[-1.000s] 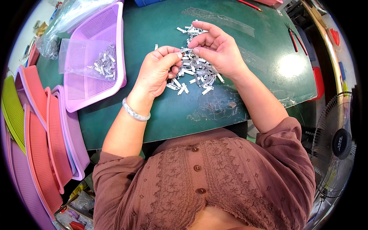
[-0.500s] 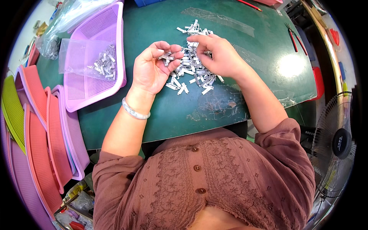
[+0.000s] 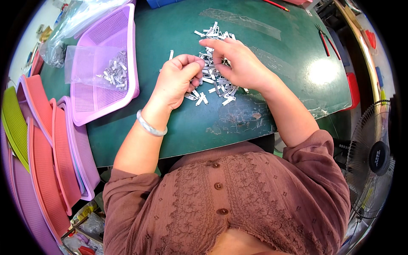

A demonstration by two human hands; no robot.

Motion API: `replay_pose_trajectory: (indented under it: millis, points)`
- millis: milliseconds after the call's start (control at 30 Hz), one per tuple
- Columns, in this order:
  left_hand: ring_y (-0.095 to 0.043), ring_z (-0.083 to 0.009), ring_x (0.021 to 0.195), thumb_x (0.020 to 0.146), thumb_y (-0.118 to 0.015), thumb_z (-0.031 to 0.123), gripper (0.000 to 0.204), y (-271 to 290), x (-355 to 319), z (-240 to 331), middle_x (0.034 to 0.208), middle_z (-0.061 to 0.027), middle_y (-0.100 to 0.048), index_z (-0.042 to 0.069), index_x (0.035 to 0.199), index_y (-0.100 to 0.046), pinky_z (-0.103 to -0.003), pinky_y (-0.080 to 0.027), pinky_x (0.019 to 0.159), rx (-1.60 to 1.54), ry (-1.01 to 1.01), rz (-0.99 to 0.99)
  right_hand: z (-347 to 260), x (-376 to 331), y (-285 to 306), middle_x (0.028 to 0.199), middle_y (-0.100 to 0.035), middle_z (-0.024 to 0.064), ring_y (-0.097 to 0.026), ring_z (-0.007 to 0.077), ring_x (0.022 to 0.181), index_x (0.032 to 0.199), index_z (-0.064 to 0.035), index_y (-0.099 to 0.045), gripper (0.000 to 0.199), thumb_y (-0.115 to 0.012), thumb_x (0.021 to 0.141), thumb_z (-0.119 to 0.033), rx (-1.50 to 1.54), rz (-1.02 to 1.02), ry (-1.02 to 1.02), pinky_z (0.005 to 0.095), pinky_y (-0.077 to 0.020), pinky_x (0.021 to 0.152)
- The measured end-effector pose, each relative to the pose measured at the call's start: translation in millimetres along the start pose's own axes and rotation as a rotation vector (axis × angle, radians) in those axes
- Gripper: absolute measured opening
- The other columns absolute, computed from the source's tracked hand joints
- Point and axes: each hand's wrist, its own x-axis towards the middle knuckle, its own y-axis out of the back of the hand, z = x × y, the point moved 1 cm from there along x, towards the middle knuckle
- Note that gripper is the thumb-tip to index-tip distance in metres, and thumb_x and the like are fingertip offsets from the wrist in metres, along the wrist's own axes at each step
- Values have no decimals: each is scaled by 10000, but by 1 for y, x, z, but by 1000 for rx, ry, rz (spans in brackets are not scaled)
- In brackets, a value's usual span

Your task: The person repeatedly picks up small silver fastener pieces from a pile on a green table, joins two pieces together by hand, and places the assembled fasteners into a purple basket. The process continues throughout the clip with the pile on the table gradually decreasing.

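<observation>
A heap of small silvery metal clip-like pieces (image 3: pixel 212 80) lies loose on the green table. My left hand (image 3: pixel 180 80) is closed at the heap's left edge, thumb and fingertips pressed together and the other fingers curled in. What it holds, if anything, is hidden. One metal piece (image 3: pixel 171 54) lies apart from the heap, just beyond my left knuckles. My right hand (image 3: pixel 238 63) is over the heap's right side, its index finger stretched to the left and its thumb apart below. I make out nothing held in it; some of its fingers are hidden.
A purple mesh basket (image 3: pixel 132 55) at left holds a clear bag (image 3: pixel 85 63) with more metal pieces. Stacked coloured baskets (image 3: pixel 46 165) stand at near left. Red-handled pliers (image 3: pixel 325 44) and a red pencil (image 3: pixel 276 5) lie on the table (image 3: pixel 178 142). A fan (image 3: pixel 367 157) stands at right.
My left hand, earlier palm up with metal pieces at its fingers, has turned over and closed. A piece now shows on the table beyond it. My right hand has shifted slightly left.
</observation>
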Motion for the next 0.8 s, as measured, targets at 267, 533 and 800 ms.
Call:
replay_pose_trajectory:
  millis: [267, 533, 800]
  points:
    - [-440, -35, 497, 825, -582, 158, 127, -1, -1, -1, 648, 11, -532, 36, 860, -577, -143, -311, 423, 61, -27, 7, -11, 2, -1, 687, -532, 43, -509, 237, 704, 1153, -56, -486, 477, -554, 690, 33, 117, 119, 83, 356, -416, 655]
    - [-436, -38, 503, 857, -544, 136, 103, 0, -2, 0, 650, 11, -537, 40, 850, -580, -149, -311, 423, -57, -5, -11, -9, 1, -3, 726, -553, 39, -532, 186, 690, 1172, -56, -483, 475, -552, 716, 56, 332, 192, 68, 293, -436, 662]
    - [-451, -35, 524, 857, -552, 143, 106, 1, -1, -1, 655, 15, -540, 46, 849, -593, -151, -332, 440, -12, -184, 34, 5, -1, -3, 860, -578, 34, -553, 96, 818, 1236, -11, -420, 402, -506, 844, 1, 773, 116, -324, 236, -458, 730]
